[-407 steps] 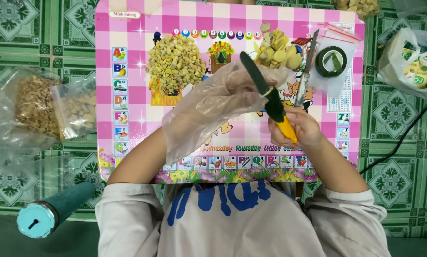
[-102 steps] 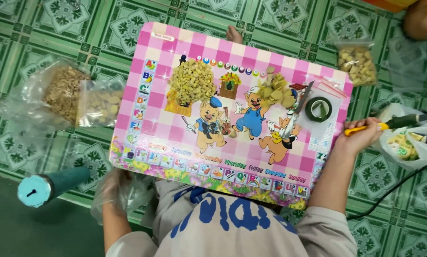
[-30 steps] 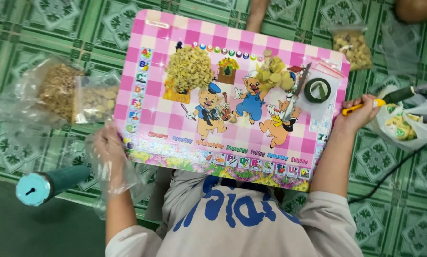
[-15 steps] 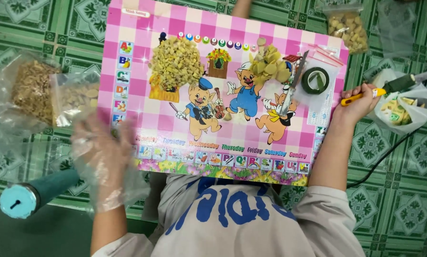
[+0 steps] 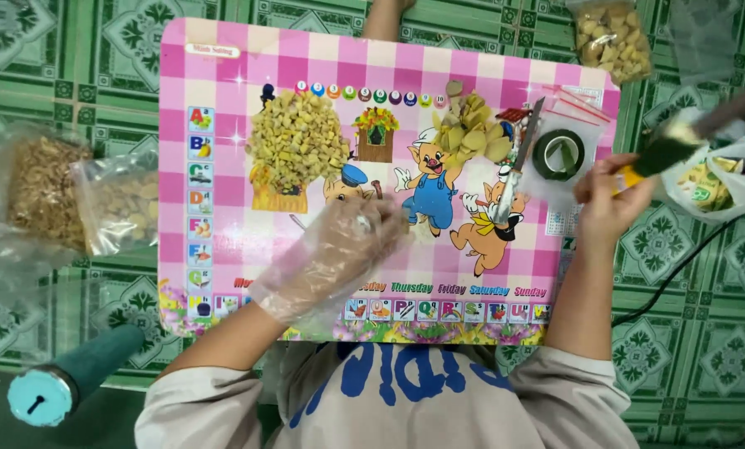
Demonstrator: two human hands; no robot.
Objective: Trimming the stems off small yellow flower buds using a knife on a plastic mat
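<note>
A pink chequered cartoon board (image 5: pixel 223 191) lies in front of me on the green tiled floor. My left hand (image 5: pixel 339 254), in a loose clear plastic glove, rests over the middle of the board with fingers spread and nothing in it. My right hand (image 5: pixel 609 204) is at the board's right edge, closed on the yellow handle of a dark-bladed tool (image 5: pixel 680 137) that points to the upper right. A heap of small yellow diced pieces (image 5: pixel 297 141) and a smaller pile of bigger chunks (image 5: pixel 472 133) lie on the board.
A knife (image 5: pixel 518 162) and a dark tape roll (image 5: pixel 558 155) lie at the board's right. Clear bags of dried pieces (image 5: pixel 73 199) sit left of the board; another bag (image 5: pixel 609 37) is at top right. A white bag (image 5: pixel 717 183) is at right, a teal cylinder (image 5: pixel 65 382) at bottom left.
My gloved left hand came up from the floor at the board's left corner onto the middle of the board. My right hand with the tool shifted slightly nearer the board.
</note>
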